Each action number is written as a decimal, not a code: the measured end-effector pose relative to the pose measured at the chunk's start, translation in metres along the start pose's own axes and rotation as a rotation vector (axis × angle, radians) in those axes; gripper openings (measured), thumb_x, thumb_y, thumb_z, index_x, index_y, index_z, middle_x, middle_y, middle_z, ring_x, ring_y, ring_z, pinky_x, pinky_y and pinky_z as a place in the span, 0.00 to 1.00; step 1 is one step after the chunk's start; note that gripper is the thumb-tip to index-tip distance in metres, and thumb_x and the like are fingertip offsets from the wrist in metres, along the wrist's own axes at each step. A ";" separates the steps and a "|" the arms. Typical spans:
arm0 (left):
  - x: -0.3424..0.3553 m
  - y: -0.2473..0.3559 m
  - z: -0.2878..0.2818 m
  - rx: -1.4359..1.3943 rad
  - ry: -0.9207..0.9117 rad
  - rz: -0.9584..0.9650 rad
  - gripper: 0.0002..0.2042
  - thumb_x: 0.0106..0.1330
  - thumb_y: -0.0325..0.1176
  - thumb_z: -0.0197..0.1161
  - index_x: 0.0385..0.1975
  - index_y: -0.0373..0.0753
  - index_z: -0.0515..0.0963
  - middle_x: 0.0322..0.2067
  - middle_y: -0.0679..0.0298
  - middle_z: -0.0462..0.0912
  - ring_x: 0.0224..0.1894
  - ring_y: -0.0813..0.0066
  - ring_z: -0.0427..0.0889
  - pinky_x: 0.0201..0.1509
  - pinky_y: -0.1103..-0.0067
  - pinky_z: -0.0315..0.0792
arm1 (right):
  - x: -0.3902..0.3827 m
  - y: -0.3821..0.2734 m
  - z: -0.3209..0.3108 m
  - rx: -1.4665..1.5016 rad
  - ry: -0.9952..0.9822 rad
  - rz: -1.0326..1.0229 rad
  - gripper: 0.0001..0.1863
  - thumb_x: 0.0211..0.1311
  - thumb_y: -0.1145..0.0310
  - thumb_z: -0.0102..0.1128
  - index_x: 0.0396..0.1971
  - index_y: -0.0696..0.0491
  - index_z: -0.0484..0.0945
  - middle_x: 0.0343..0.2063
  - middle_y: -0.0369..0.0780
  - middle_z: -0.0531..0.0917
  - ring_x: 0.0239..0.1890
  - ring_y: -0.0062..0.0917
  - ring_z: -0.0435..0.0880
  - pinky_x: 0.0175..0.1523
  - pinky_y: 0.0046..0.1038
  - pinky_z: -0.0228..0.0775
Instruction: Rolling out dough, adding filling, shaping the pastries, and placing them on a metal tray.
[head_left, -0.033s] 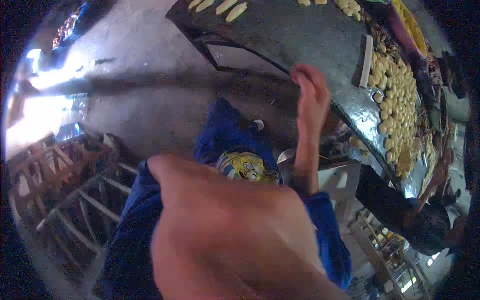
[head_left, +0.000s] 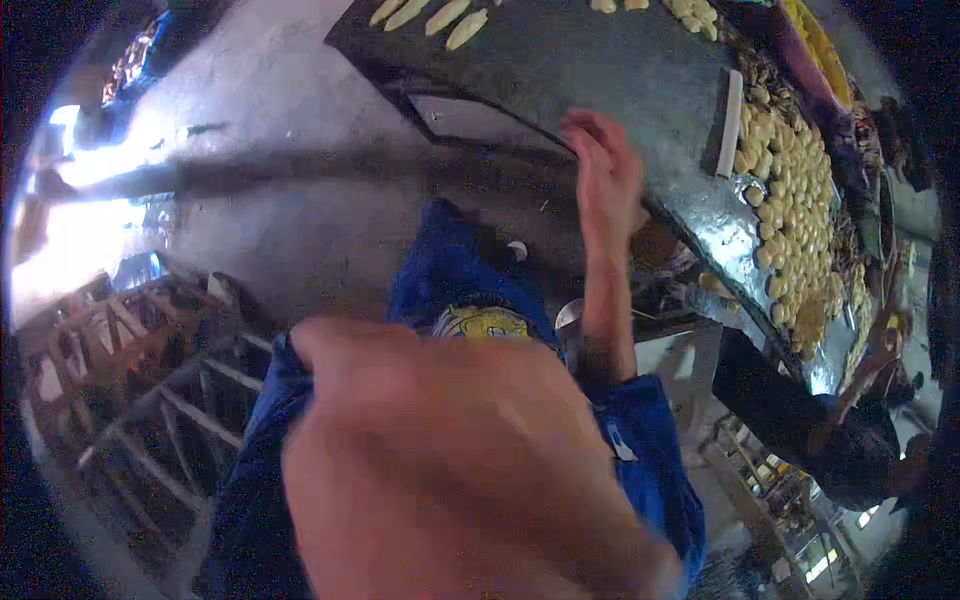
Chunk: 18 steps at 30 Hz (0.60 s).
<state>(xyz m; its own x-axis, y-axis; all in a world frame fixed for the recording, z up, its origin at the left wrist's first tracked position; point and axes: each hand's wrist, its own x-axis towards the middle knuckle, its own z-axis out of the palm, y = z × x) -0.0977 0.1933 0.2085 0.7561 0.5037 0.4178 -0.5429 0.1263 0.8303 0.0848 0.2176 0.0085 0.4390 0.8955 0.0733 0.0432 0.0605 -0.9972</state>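
Surface: broad, dark.
Left arm: looming blur, near side of the surface (left hand's state? can't tell).
Round dough pieces: crowding the surface's right.
Right hand: raised by its edge, fingers loosely curled.
Long dough pieces: surface's far left.

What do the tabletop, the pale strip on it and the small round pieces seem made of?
Tabletop: probably metal, dark and smooth, judging by the bright glare.
Pale strip: matte, no shine showing; perhaps wood or plastic, I can't tell which.
Round pieces: likely dough, pale, smooth and plump with rounded edges.
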 end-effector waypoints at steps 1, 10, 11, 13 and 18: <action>0.001 0.000 -0.013 0.104 0.073 -0.035 0.14 0.57 0.26 0.58 0.43 0.29 0.74 0.31 0.56 0.79 0.35 0.62 0.79 0.42 0.73 0.72 | 0.021 0.008 0.018 -0.066 -0.022 0.028 0.09 0.60 0.73 0.58 0.39 0.58 0.80 0.35 0.41 0.83 0.40 0.24 0.81 0.48 0.24 0.71; 0.030 -0.083 -0.268 1.509 0.502 -0.346 0.16 0.58 0.26 0.60 0.48 0.35 0.73 0.40 0.52 0.77 0.42 0.56 0.78 0.46 0.69 0.74 | 0.134 0.032 0.164 -0.867 0.029 -0.213 0.20 0.54 0.59 0.65 0.34 0.62 0.75 0.33 0.52 0.79 0.36 0.49 0.80 0.42 0.40 0.75; 0.031 -0.092 -0.286 1.579 0.423 -0.391 0.20 0.58 0.25 0.60 0.53 0.35 0.70 0.46 0.50 0.74 0.48 0.52 0.74 0.52 0.65 0.70 | 0.144 0.033 0.172 -0.885 0.031 -0.174 0.20 0.54 0.59 0.65 0.34 0.62 0.75 0.33 0.52 0.79 0.36 0.49 0.80 0.42 0.40 0.75; 0.035 -0.106 -0.314 1.638 0.316 -0.435 0.25 0.58 0.23 0.59 0.58 0.34 0.66 0.52 0.48 0.71 0.54 0.48 0.71 0.59 0.62 0.67 | 0.156 0.033 0.183 -0.988 -0.010 -0.011 0.23 0.51 0.58 0.67 0.35 0.63 0.72 0.33 0.53 0.77 0.35 0.49 0.80 0.41 0.43 0.75; 0.048 -0.126 -0.349 1.686 0.187 -0.449 0.30 0.54 0.27 0.62 0.58 0.28 0.63 0.51 0.46 0.68 0.58 0.47 0.67 0.60 0.63 0.66 | 0.173 0.026 0.181 -0.929 0.068 0.158 0.19 0.50 0.61 0.67 0.33 0.62 0.75 0.34 0.52 0.80 0.36 0.50 0.80 0.39 0.42 0.75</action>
<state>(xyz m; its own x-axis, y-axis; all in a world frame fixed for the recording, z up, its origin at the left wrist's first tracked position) -0.1207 0.5000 -0.0046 0.6135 0.7796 0.1258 0.7074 -0.6133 0.3513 -0.0007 0.4541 -0.0067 0.5509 0.8340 -0.0318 0.6640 -0.4611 -0.5887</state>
